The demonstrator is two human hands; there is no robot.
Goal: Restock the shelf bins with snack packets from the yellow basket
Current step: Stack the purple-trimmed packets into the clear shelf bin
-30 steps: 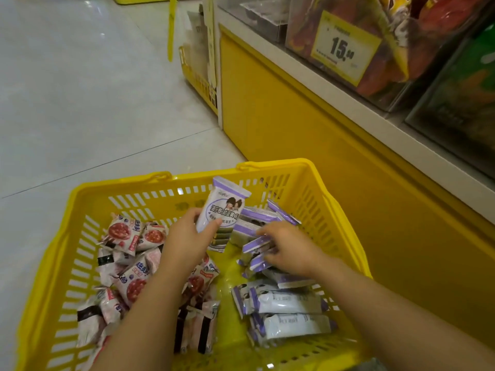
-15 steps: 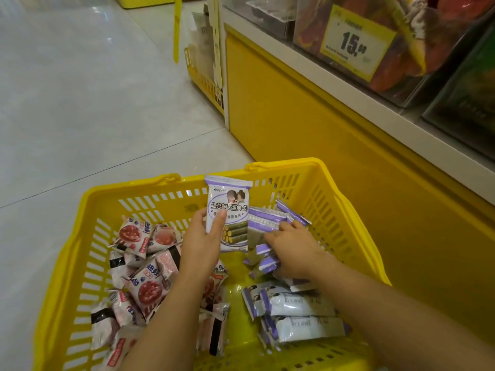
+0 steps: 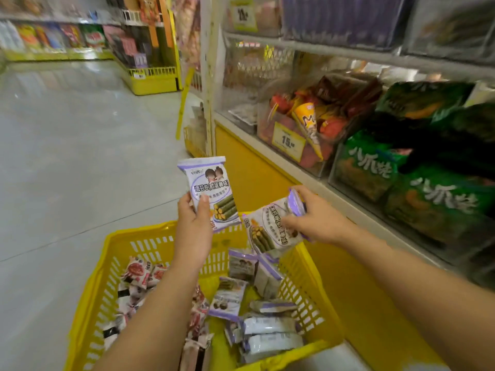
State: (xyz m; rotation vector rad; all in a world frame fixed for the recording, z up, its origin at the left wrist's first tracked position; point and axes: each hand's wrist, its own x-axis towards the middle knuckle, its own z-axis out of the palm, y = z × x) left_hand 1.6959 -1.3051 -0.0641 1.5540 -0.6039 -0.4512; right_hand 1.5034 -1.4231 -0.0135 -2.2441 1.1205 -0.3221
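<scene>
Head view: this is the only view, looking down at both hands and the shelf.

Left hand [image 3: 194,223]: its thumb and fingers pinch the lower part of the left packet [image 3: 211,191]. The packet stands up straight with its picture side facing the person. I think it is held like that so the label can be read and matched to a bin.

Right hand [image 3: 313,220]: its fingers are curled round the top end of the right packet [image 3: 270,228], which is the same kind of snack. The packet hangs tilted with its loose end pointing down at the basket. That looks like a quick grab.

Where the packets are: both are up in the air over the far edge of the yellow basket [image 3: 144,228], and the left one is higher. They are close side by side. I cannot tell if their corners touch.

Yellow basket: it sits on the floor [image 3: 67,156], right beside the yellow base of the shelf. More purple packets [image 3: 267,328] lie in its right half and red packets [image 3: 139,274] in its left half. Keeping each kind together makes them easy to grab.

Shelf bins: the orange snack bin [image 3: 308,124] is nearest, up and to the right of the right hand. The green bag bin [image 3: 375,170] is next along the shelf edge.

Upper shelf: the purple bin [image 3: 342,20] is blurry. It may be where these packets go, but I cannot tell.

Job so far: I think lots is left, because the basket is quite full.
</scene>
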